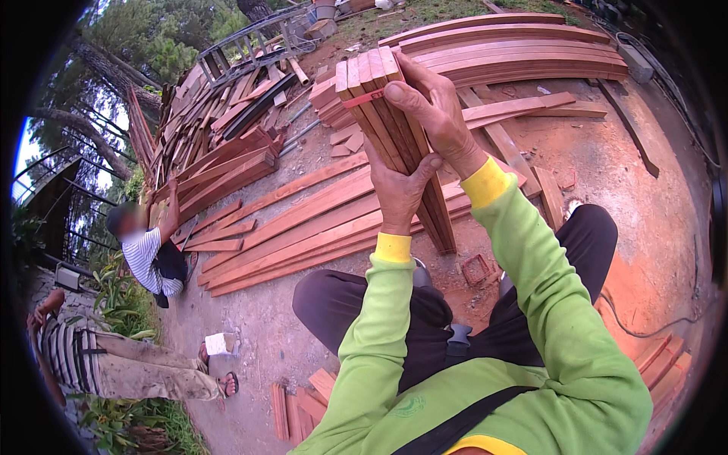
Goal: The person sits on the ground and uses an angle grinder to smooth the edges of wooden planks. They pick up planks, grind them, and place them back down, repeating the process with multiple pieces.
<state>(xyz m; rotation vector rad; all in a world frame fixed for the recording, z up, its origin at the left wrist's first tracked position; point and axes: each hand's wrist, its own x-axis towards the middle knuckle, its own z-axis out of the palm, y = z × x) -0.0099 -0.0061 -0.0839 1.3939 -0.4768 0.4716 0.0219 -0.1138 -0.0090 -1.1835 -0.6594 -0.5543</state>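
Note:
A bundle of long narrow reddish-brown wooden slats [388, 125] stands on end in front of me, slightly tilted. A red band [362, 98] with dark markings crosses its face near the top. My right hand [438, 112] grips the bundle's upper right side, thumb at the front by the band. Lower down, my left hand [396, 189] is closed round the bundle, its thumb pointing right. The slats' lower end reaches the ground between my legs, beside a small reddish square frame [475, 269].
Long planks [326, 216] lie across the ground ahead and left; a stack of boards [523, 61] lies far right. A scrap wood pile and metal ladder [246, 49] stand far left. A crouching person [148, 254] handles timber; another person [136, 360] stands near a white block [221, 343].

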